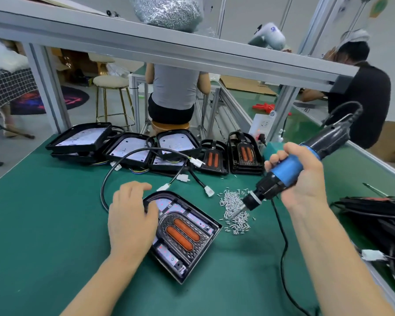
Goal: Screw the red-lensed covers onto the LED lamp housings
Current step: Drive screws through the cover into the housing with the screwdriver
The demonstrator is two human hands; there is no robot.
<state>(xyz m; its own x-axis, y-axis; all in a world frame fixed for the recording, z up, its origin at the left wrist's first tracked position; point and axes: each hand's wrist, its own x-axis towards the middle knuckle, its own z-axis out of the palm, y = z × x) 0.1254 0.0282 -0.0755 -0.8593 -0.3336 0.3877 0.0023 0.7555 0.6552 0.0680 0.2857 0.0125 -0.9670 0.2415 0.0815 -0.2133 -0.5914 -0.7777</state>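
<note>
Screws lie heaped right of the housing, its red-lensed cover seated. Our left hand presses flat on it; our right hand grips the electric screwdriver, whose bit should catch one screw squarely.

Almost nothing here can be read. On the pale rounded object at the upper right of the frame, on the shelf above my worktop, there is a small blue mark that looks like a "9", too blurred to be sure of. The round dark floor mat at the left of the frame carries red and blue lettering or a logo, but I cannot make out any letters. The white power strip standing at the right centre bears faint marks too small to read. The sheet hung at the top right corner shows a green and yellow shape with no legible words.
</note>
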